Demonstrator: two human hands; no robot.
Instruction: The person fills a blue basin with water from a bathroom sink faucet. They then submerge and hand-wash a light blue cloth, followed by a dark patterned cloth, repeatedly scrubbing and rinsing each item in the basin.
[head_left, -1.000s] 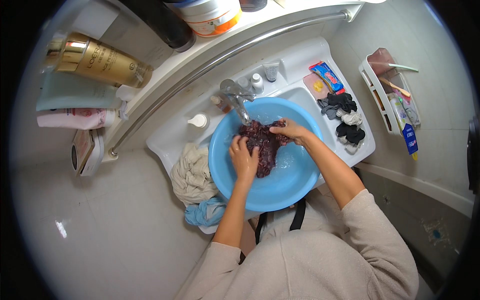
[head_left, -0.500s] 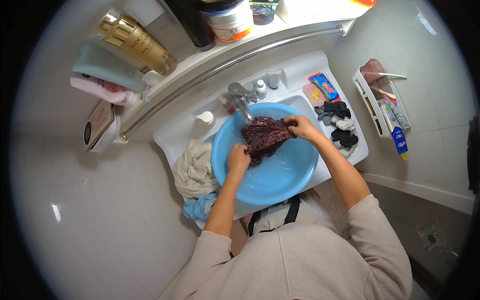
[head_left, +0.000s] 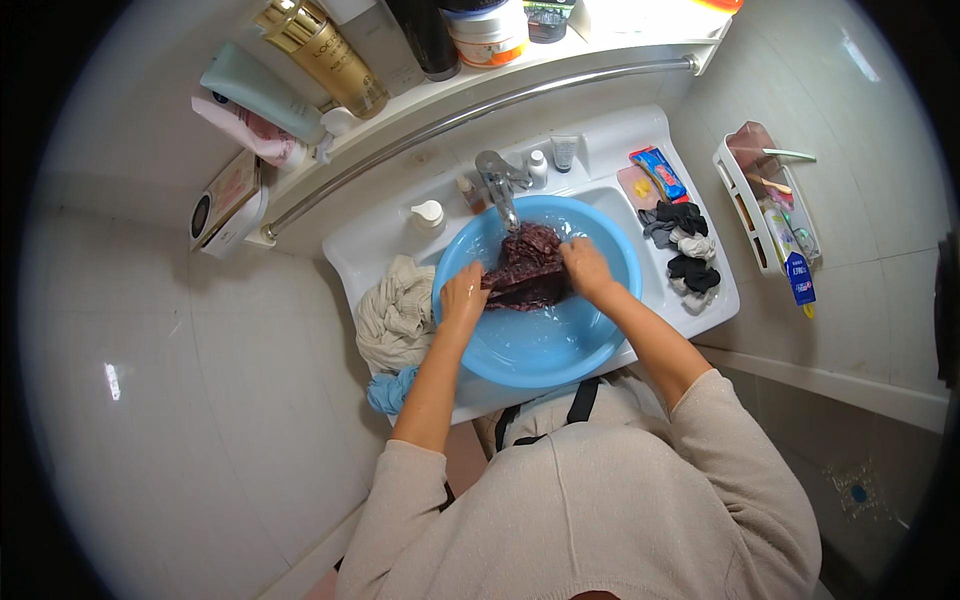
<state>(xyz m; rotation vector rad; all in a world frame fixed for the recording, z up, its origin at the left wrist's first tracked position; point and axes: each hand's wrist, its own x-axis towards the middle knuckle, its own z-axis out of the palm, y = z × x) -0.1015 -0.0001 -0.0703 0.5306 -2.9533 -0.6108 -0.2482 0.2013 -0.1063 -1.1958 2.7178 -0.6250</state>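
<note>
A light-blue plastic basin [head_left: 505, 365] holding water sits in a white sink. A wet, dark maroon patterned cloth [head_left: 527, 285] spans the basin between my hands, its far part bunched beneath the metal faucet [head_left: 501, 185]. At the basin's left side, my left hand [head_left: 464, 294] is closed on one end of the cloth. My right hand [head_left: 587, 268] grips the other end on the right, its fingertips partly hidden. What kind of garment the cloth is cannot be made out.
Left of the basin lie a cream garment [head_left: 396, 315] and a light-blue cloth [head_left: 392, 390]. Small black, grey and white fabric pieces [head_left: 684, 250] lie at the right beside a blue-and-red packet [head_left: 658, 174]. A pump bottle [head_left: 428, 216] stands behind. A metal rail [head_left: 480, 114] runs below a shelf of toiletries.
Both hands have shifted left within the basin, and my right hand has come nearer to me. The cloth is now folded over and bunched toward the faucet. The view has moved slightly.
</note>
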